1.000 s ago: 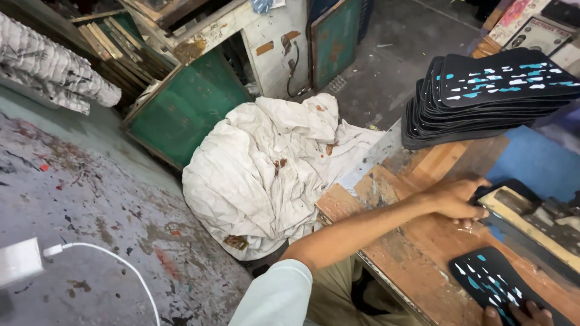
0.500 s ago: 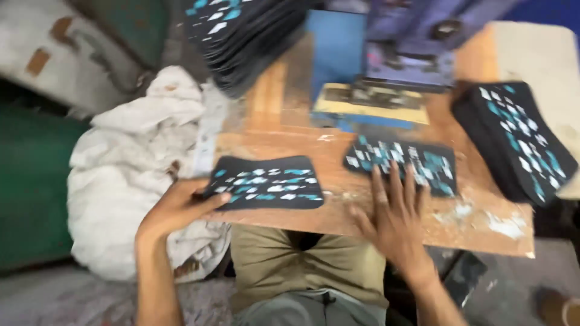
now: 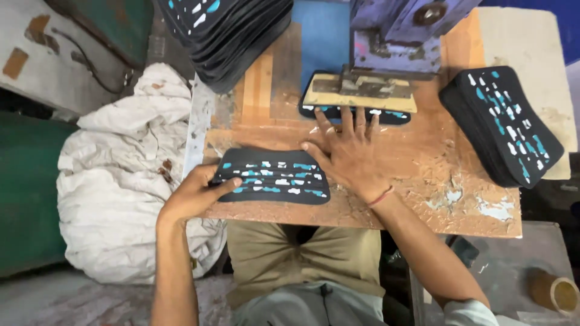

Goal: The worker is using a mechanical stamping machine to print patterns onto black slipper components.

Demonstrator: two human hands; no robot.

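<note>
A person's left hand grips the near-left edge of a black patterned sheet lying on the worn wooden worktop. The right hand lies open and flat, fingertips touching a second sheet mostly hidden under the purple press. Stacks of like sheets sit at right and, cut off by the frame, top left.

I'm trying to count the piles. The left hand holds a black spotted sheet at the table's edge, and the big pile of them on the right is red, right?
Not quite. The head view shows the pile on the right is black with blue and white marks, not red. The left hand does hold a black spotted sheet at the table's edge.
</note>
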